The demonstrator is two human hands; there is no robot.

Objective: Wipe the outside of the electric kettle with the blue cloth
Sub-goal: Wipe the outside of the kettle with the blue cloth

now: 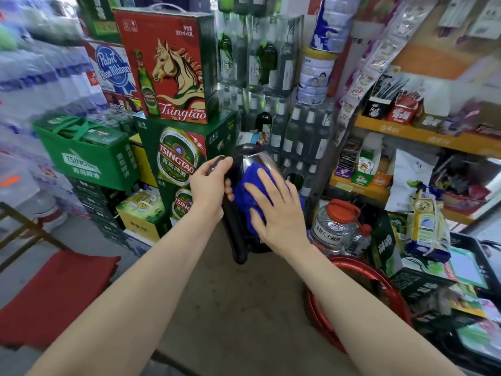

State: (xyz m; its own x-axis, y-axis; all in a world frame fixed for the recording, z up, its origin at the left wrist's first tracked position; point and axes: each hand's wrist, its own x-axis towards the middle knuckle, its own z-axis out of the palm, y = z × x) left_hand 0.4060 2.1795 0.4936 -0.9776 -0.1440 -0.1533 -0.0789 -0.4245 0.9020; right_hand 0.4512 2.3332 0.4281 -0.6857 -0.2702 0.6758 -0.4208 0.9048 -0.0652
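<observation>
We stand among stacked green and red cardboard beer cases (179,147) on the left and an orange shop shelf (423,135) on the right, with a red cushioned stool (54,297) low at the left edge of the view. In mid-air before us, held clear of any surface, hangs the shiny steel electric kettle with its black handle (260,160), tilted so its base points down toward us. Our left hand (211,185) has its fingers curled tight around the black handle at the kettle's top. Our right hand (279,213) lies flat with fingers spread apart, pressing the fluffy blue cloth (248,196) against the kettle's side. The cloth sits between palm and steel wall.
</observation>
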